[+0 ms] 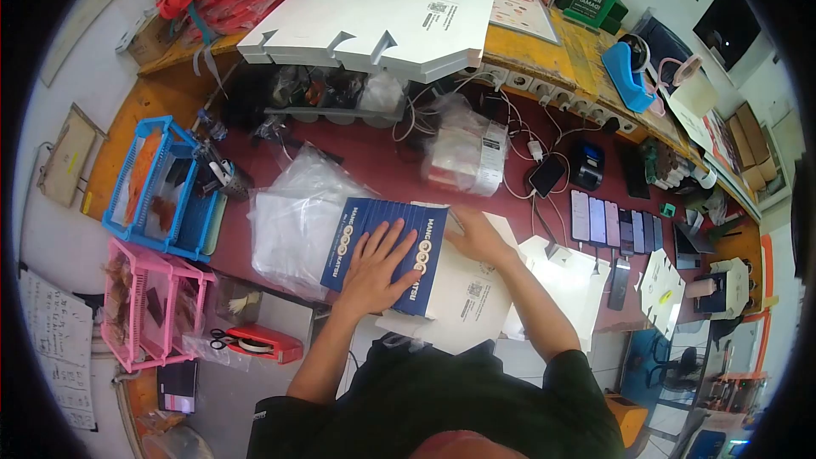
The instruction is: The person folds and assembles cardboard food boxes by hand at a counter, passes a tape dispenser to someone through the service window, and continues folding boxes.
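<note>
A dark blue cardboard box (337,238) with white lettering and round emblems lies partly folded in front of me, its pale flap (463,297) reaching to the right. My left hand (381,265) rests flat on the blue printed face, fingers spread. At the box's far right edge, my right hand (478,238) has its fingers bent round the cardboard; part of them is hidden. Clear plastic bags (293,212) lie to the left, partly under the box. Another white cardboard sheet (565,289) sits under and beside my right forearm.
A stack of white die-cut cardboard (374,13) covers the shelf ahead. Several phones (599,221) line the right side, near cables and a black device (586,163). Blue basket (161,187), pink basket (149,306) and red tape dispenser (268,343) stand at left.
</note>
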The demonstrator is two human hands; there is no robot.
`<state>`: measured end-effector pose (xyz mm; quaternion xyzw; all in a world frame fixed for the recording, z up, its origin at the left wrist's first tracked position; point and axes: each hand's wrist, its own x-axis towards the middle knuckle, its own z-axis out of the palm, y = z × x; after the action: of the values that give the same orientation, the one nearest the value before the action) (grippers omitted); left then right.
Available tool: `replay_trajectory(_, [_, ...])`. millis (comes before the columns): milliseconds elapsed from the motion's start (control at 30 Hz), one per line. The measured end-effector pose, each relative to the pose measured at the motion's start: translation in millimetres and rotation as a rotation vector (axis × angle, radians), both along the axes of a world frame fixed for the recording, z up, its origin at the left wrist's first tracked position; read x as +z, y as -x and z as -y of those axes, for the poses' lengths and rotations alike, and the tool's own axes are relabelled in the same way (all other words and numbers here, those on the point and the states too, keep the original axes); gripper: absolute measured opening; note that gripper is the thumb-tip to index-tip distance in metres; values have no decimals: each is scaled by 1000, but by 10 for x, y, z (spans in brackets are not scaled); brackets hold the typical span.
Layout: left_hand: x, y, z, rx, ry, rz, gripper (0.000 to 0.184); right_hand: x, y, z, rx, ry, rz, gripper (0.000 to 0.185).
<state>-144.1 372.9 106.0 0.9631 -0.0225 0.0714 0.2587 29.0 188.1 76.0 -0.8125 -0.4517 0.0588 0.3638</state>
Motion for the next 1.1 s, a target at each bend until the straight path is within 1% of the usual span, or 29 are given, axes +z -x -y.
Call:
replay_trajectory(33, [9,-6,12,-1,0,2,64,-49,-15,21,-1,0,2,33])
replay_trajectory(100, [31,-21,29,-4,15,-4,63,-123,-50,45,28,55,-108,33])
replay_trajectory(133, [23,-30,39,-2,16,1,63,-146,-71,77,30,56,-102,33])
replay_trajectory(200, [-6,-25,55,14,-35,7,63,-43,-47,89,32,102,-143,33])
replay_trajectory(333, [10,-1,70,10,-41,15,62,-40,-89,58,41,74,-210,30])
replay_trajectory(400, [10,9,32,-1,-17,6,62,85,-33,-23,-40,180,-269,25])
replay_trajectory(433, [2,11,23,-1,-16,3,62,34,6,-56,-40,181,-273,25])
replay_trajectory(500, [-13,-10,1,-23,3,19,61,-167,66,-95,-252,26,-240,25])
replay_trajectory(533, [-12,-23,4,-22,5,21,61,-274,57,-86,-251,29,-238,25])
replay_trajectory(600, [-8,-50,23,-37,-14,28,60,-491,26,-63,-222,-76,-302,25])
replay_trajectory(633, [-1,-56,25,-37,-13,30,60,-586,15,-52,-222,-75,-299,25])
replay_trajectory(700, [18,-73,30,-66,-12,19,58,-731,-32,-42,-164,-127,-24,27])
replay_trajectory(733, [8,-87,29,-65,-9,21,58,-803,-88,-47,-163,-124,-22,27])
replay_trajectory(800, [-7,-108,2,-79,8,56,60,-796,-144,-91,-110,-110,142,32])
replay_trajectory(833, [8,-126,-31,-80,6,55,60,-777,-159,-36,-111,-112,140,32])
replay_trajectory(867, [45,-161,-77,-126,54,44,62,-494,-106,14,-121,31,-41,36])
replay_trajectory(900, [74,-196,-125,-171,103,29,63,-341,-72,71,-128,177,-225,40])
replay_trajectory(933, [34,-263,-180,-197,172,70,61,-413,-100,178,-124,179,-230,40])
replay_trajectory(967, [31,-333,-225,-190,174,69,61,-520,-163,310,-72,201,-308,43])
replay_trajectory(1000, [30,-402,-265,-177,187,168,56,-518,-163,359,-18,228,-383,46])
replay_trajectory(1033, [35,-458,-299,-163,199,266,52,-532,-111,411,-9,235,-382,46])
replay_trajectory(1067, [67,-517,-289,-80,140,385,47,-407,2,456,-21,234,-402,46])
replay_trajectory(1100, [43,-500,-285,-68,146,384,47,-337,108,507,-34,235,-427,47])
